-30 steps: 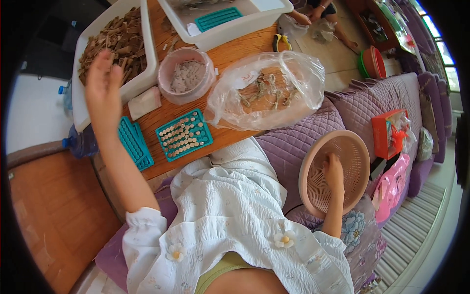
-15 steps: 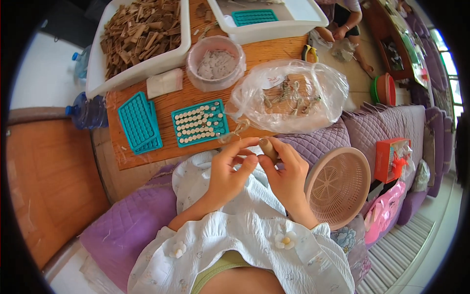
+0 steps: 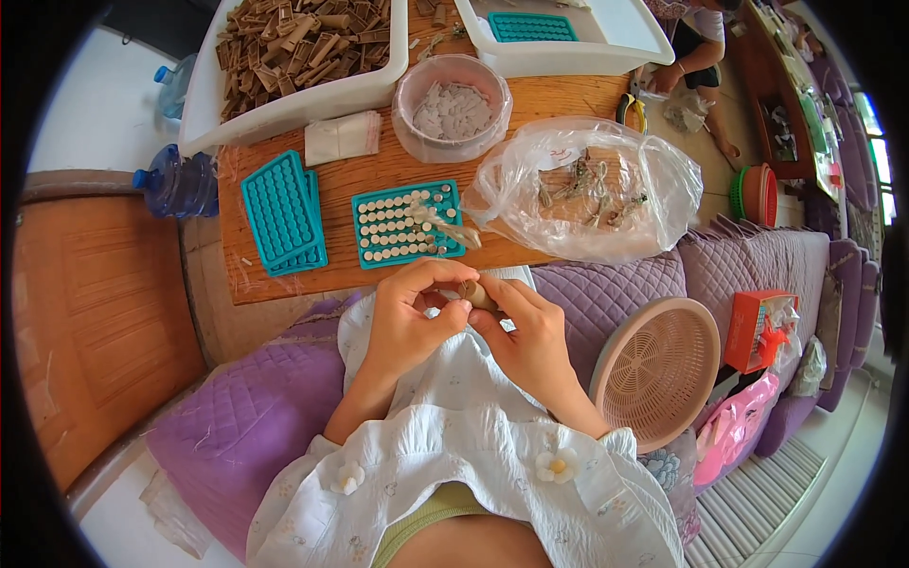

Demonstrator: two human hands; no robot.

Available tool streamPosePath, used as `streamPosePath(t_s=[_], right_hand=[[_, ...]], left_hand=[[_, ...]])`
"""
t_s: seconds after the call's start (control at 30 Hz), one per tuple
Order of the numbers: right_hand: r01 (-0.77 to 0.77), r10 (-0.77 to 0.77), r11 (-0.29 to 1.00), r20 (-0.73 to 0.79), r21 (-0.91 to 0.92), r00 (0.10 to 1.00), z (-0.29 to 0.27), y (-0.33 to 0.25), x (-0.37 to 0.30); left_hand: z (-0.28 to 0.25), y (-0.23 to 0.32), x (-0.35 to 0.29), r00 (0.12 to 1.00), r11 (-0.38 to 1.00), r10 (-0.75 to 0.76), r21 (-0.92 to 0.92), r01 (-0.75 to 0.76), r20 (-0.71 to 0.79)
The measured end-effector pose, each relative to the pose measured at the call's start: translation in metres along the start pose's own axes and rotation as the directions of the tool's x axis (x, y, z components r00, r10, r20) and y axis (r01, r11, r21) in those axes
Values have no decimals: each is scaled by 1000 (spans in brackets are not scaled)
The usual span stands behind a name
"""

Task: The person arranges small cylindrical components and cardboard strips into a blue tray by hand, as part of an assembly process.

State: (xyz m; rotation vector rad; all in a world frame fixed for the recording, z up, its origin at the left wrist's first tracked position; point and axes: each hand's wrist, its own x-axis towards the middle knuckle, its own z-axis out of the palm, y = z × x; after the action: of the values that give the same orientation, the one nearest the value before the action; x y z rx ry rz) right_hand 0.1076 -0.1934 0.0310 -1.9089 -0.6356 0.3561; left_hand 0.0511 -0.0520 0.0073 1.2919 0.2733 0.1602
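Between my two hands is a small tan cylinder [image 3: 479, 295], partly hidden by fingers. The thumb and fingers of my right hand [image 3: 526, 339] are closed around it. My left hand [image 3: 413, 317] pinches at its upper left end with thumb and index finger. A pale twisted cord [image 3: 441, 225] rises from near my fingertips over the teal tray [image 3: 364, 248]; where it joins the cylinder I cannot make out. In that tray lie rows of round cream discs [image 3: 390, 227], with several shiny metal-looking pieces at the right side.
Stacked teal trays [image 3: 279, 213] lie left on the wooden table [image 3: 559, 95]. Behind are a white tub [image 3: 402, 57] of brown pieces, a lined bowl [image 3: 454, 109] of pale flakes, a clear bag [image 3: 663, 189] and pliers [image 3: 632, 112]. A pink basket [image 3: 663, 369] sits right; a person [image 3: 696, 57] is beyond.
My hands have shifted left and slightly down, and my left fingers now press against the cylinder's end. The cord now reaches over the tray. The whole view has turned a little.
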Motion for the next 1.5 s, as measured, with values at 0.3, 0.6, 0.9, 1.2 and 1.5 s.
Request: streamPosePath(t_s=[0.3, 0.6, 0.9, 1.2, 1.5], right_hand=[[22, -25, 997, 44, 70, 999, -3, -1, 1], [102, -103, 995, 59, 17, 993, -6, 3, 8], [99, -100, 995, 44, 26, 994, 0, 7, 12], [99, -96, 993, -48, 57, 994, 21, 14, 18], [142, -133, 985, -94, 97, 987, 45, 19, 24]], left_hand=[[1, 26, 2, 995, 960, 81, 263, -94, 61], [5, 27, 4, 989, 916, 143, 374, -148, 42], [8, 27, 1, 998, 939, 57, 342, -42, -34], [15, 28, 3, 977, 887, 152, 458, -67, -152], [16, 23, -1, 917, 765, 298, 641, -63, -267]])
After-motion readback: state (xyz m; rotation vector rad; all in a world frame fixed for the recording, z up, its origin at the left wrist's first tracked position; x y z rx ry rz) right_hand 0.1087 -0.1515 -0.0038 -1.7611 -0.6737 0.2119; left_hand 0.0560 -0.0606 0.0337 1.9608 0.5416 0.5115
